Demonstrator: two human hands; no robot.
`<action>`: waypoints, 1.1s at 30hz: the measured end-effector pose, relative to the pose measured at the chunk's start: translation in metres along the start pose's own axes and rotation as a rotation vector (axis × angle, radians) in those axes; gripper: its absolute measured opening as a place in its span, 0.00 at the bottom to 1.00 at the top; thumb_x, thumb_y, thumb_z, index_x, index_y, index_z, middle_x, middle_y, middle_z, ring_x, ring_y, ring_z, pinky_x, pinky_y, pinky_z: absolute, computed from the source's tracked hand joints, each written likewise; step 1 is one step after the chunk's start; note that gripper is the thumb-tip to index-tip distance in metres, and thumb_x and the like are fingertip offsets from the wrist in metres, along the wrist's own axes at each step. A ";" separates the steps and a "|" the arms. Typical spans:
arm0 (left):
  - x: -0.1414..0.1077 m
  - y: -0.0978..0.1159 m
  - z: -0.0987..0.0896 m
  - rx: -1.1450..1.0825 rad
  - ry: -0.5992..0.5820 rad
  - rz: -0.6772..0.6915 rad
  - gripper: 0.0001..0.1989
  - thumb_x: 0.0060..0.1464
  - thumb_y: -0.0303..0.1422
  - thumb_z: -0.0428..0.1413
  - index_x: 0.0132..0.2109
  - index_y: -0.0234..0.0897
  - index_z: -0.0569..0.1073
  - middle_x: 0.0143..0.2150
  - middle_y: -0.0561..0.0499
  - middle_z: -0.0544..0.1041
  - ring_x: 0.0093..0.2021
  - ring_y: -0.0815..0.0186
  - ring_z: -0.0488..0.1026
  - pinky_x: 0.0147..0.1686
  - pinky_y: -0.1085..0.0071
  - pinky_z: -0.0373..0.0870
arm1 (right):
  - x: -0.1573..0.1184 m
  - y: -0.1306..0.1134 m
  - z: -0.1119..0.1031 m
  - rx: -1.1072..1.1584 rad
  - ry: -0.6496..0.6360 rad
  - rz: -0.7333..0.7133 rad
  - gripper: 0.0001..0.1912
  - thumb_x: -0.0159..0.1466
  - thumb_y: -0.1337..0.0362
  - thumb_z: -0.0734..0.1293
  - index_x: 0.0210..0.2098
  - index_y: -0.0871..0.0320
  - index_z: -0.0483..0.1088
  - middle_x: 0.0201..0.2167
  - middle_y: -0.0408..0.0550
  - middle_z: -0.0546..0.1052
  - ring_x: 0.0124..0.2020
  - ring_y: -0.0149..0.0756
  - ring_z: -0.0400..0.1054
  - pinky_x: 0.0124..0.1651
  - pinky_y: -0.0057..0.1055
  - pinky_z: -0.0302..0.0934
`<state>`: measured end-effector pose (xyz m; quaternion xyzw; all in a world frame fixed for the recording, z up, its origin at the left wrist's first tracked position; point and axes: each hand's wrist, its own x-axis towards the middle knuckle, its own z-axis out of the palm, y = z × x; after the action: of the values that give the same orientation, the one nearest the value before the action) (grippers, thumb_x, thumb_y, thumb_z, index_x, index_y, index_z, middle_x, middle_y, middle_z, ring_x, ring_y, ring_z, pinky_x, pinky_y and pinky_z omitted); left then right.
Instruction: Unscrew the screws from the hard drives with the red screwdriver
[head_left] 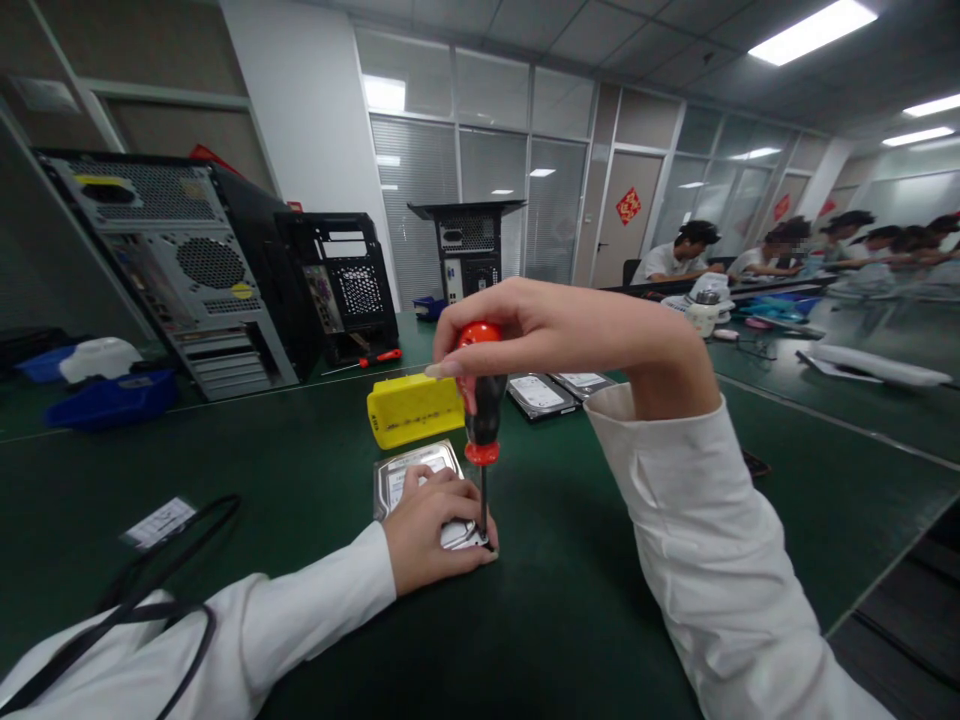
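A silver hard drive [390,480] lies flat on the green table in front of me. My left hand [439,525] is pressed over it, fingers across its top and thumb at its near right corner, holding it against the table. My right hand [499,335] is wrapped round the red and black handle of a screwdriver [484,415] from above. The screwdriver stands upright, its shaft running down to the drive's near right corner beside my left fingers. Just behind the drive is a yellow tray [416,410] with small dark screws inside.
Two more hard drives [538,393] lie behind my right hand. Another red-handled screwdriver [381,357] rests near the open computer cases [202,260] at the back left. A blue tray [112,398] and a labelled bag [159,522] are on the left. Several people sit at the far right.
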<state>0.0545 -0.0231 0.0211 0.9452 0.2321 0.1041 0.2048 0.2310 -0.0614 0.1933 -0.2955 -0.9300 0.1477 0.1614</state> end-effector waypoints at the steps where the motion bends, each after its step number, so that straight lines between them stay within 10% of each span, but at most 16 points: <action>1: 0.000 0.000 0.000 0.004 0.000 0.000 0.04 0.48 0.35 0.61 0.34 0.43 0.77 0.40 0.52 0.76 0.45 0.58 0.67 0.47 0.57 0.46 | -0.001 -0.001 -0.001 -0.017 0.002 0.025 0.14 0.65 0.59 0.59 0.36 0.65 0.69 0.33 0.47 0.72 0.32 0.26 0.65 0.33 0.23 0.59; 16: -0.001 0.001 -0.002 0.013 -0.002 0.012 0.05 0.48 0.36 0.61 0.34 0.42 0.77 0.40 0.52 0.76 0.44 0.58 0.68 0.48 0.58 0.47 | -0.008 -0.008 -0.002 0.174 -0.075 0.112 0.17 0.68 0.66 0.54 0.55 0.63 0.56 0.49 0.51 0.68 0.45 0.30 0.65 0.46 0.27 0.62; 33: -0.001 0.001 -0.001 -0.018 0.000 0.008 0.04 0.49 0.35 0.61 0.35 0.44 0.77 0.40 0.53 0.75 0.45 0.57 0.67 0.47 0.58 0.46 | 0.000 0.009 0.000 0.121 0.050 -0.032 0.15 0.63 0.62 0.62 0.36 0.69 0.72 0.32 0.50 0.75 0.31 0.25 0.68 0.31 0.19 0.62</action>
<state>0.0541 -0.0244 0.0222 0.9442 0.2275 0.1070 0.2128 0.2354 -0.0542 0.1902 -0.2739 -0.9196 0.1938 0.2045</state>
